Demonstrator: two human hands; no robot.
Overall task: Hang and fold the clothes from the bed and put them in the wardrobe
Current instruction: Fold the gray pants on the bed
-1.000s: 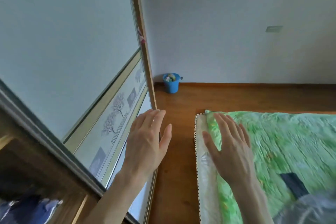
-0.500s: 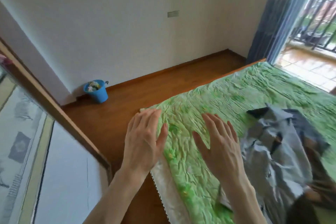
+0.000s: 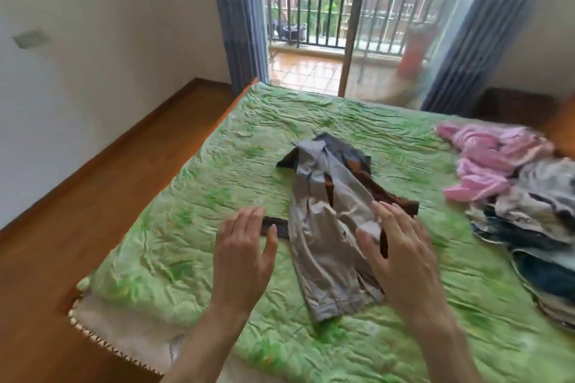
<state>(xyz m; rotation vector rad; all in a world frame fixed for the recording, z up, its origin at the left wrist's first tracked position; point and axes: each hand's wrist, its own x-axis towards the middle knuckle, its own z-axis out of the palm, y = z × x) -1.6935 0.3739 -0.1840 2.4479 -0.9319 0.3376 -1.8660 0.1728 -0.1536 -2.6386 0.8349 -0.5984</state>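
Green quilt covers the bed; a grey shirt lies crumpled at its middle, with a clothes pile right of the shirt. Left hand and right hand hover spread and empty over the shirt's near end. It looks light, limp, slippery; pinching the shoulders should work best.

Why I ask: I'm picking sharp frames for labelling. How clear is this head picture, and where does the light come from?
Head view: daylight enters through the barred balcony door; motion blur smears the pink garment and the heap of mixed clothes; the grey and brown garment and both open hands, left hand, right hand, stay fairly readable; wide-angle bending at the edges.
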